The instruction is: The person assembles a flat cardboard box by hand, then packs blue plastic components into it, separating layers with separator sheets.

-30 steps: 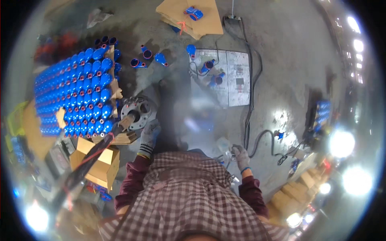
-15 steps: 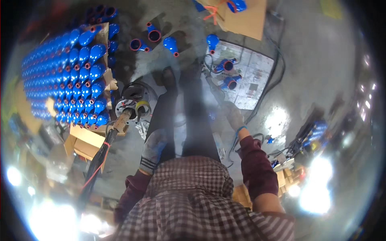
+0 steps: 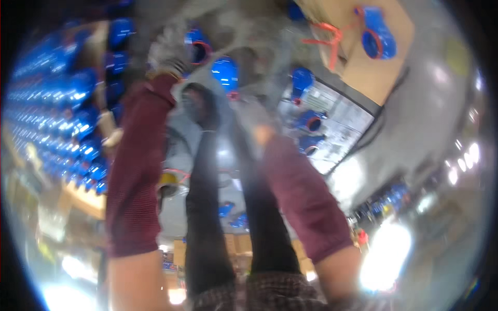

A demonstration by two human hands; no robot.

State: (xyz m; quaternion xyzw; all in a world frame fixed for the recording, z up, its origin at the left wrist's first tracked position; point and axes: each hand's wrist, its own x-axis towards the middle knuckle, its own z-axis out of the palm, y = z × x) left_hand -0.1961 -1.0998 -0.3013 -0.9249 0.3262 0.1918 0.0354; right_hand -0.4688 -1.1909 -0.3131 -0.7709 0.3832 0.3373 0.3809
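My left hand (image 3: 168, 52), in a grey-white glove, reaches forward to the floor beside a blue bulb-shaped housing (image 3: 195, 37) with a red-rimmed round opening. Blur hides whether its fingers grip anything. Another blue housing (image 3: 225, 72) lies rounded side up, its small red-rimmed neck toward me. Close to that neck is my right hand (image 3: 251, 113), also gloved and smeared by motion, so its fingers cannot be made out. To the right, further blue housings (image 3: 302, 83) lie on and at the edge of a flat white printed sheet (image 3: 345, 111).
Rows of blue housings (image 3: 57, 103) are stacked at the left. A cardboard box (image 3: 381, 78) at the upper right carries one blue housing (image 3: 378, 36) and a red tie (image 3: 329, 41). A dark cable (image 3: 371, 136) runs beside the sheet. My shoe (image 3: 199, 106) stands between my arms.
Both my arms have stretched forward from beside my legs toward the blue housings on the floor. The view has tipped and shifted as I bend, bringing the cardboard box further into sight.
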